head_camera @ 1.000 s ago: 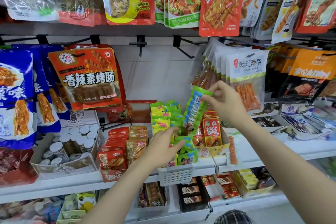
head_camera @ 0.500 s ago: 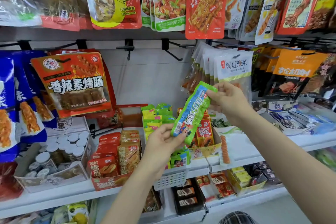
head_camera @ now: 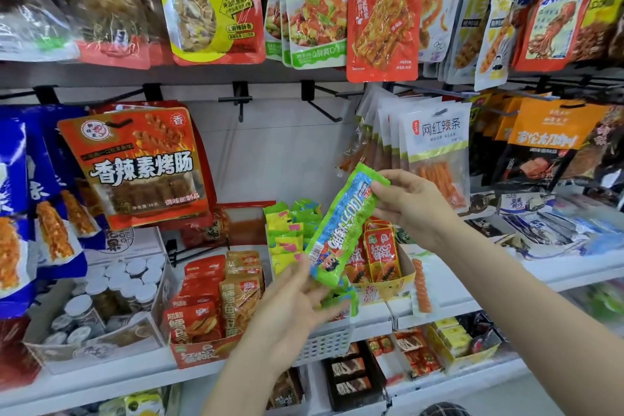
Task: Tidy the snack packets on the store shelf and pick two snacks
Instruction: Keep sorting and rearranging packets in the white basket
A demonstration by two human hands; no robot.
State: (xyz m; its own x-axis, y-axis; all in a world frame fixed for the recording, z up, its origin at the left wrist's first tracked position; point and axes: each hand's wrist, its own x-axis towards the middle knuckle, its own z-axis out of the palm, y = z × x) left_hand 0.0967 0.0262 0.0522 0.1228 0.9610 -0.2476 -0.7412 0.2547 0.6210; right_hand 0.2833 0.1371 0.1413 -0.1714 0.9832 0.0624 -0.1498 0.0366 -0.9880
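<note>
I am holding up a long green and blue snack packet (head_camera: pixel 341 230), tilted, in front of the middle shelf. My right hand (head_camera: pixel 412 206) pinches its top end between thumb and fingers. My left hand (head_camera: pixel 293 307) is just below, with its fingers fairly straight under the packet's lower end and its thumb beside it. Under the packet stands a white slotted basket (head_camera: pixel 324 344) with more green packets (head_camera: pixel 342 297) in it. Small green and yellow packets (head_camera: pixel 287 233) stand in rows behind the basket.
A yellow box of red packets (head_camera: pixel 380 248) sits right of the basket, and a red box of orange packets (head_camera: pixel 216 311) left of it. Jars (head_camera: pixel 111 287) fill a carton at the left. Bags hang on hooks above, with two bare hooks (head_camera: pixel 320 105) between them. The white shelf edge (head_camera: pixel 574 273) runs across.
My right hand has lifted the green and blue packet up and away from the basket. My left hand has left the basket's packets and come up under the packet's lower end.
</note>
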